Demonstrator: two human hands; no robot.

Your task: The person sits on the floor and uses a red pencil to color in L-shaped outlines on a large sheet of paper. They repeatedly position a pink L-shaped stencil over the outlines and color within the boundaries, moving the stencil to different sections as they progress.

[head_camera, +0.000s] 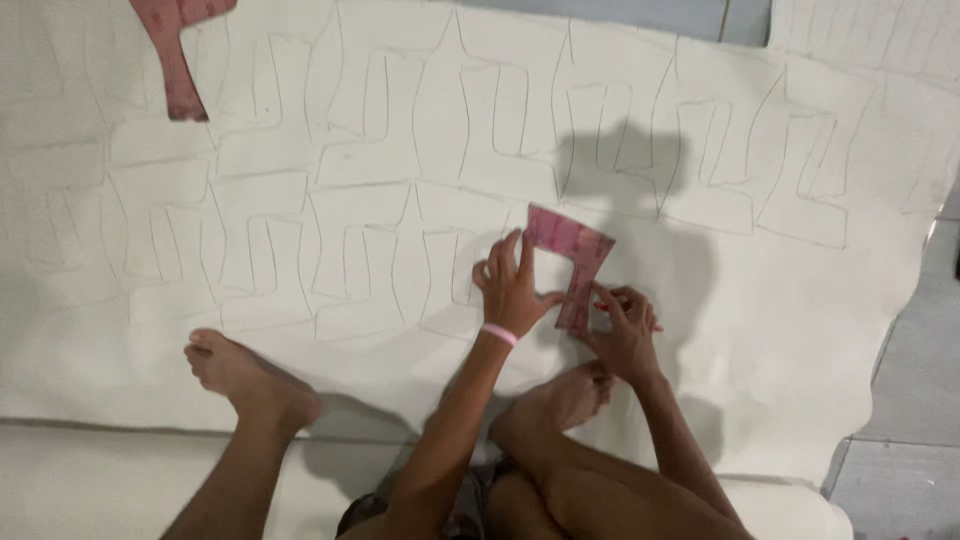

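Fingers of the left hand (pixel 512 287) are spread and pressed flat on a pink template (pixel 570 262), holding down its left edge and upper corner. The right hand (pixel 622 322) sits just beside it, fingers curled together at the template's lower end; they seem to pinch something thin there, but what it is cannot be made out. A pink band (pixel 499 334) circles the left wrist.

The template is a stiff pink piece with a wide top and a narrower stem. It lies on a large sheet of cream material (pixel 800 330) spread over the floor. Its long axis runs from upper left to lower right only slightly off vertical in the view, the broad end pointing away from the person and the narrow stem pointing back toward the right hand. The shadow of the person's head falls on the sheet just beyond it.

Rows of the same outline are already traced in thin lines across the sheet, to the left of the hands and in the row above. A second pink template (pixel 178 60) lies well apart at the upper left, its stem pointing toward the person. The person's bare left foot (pixel 245 375) rests on the sheet's near edge, and the right foot (pixel 565 400) is tucked just under the hands. Grey floor tile (pixel 900 400) shows at the right.
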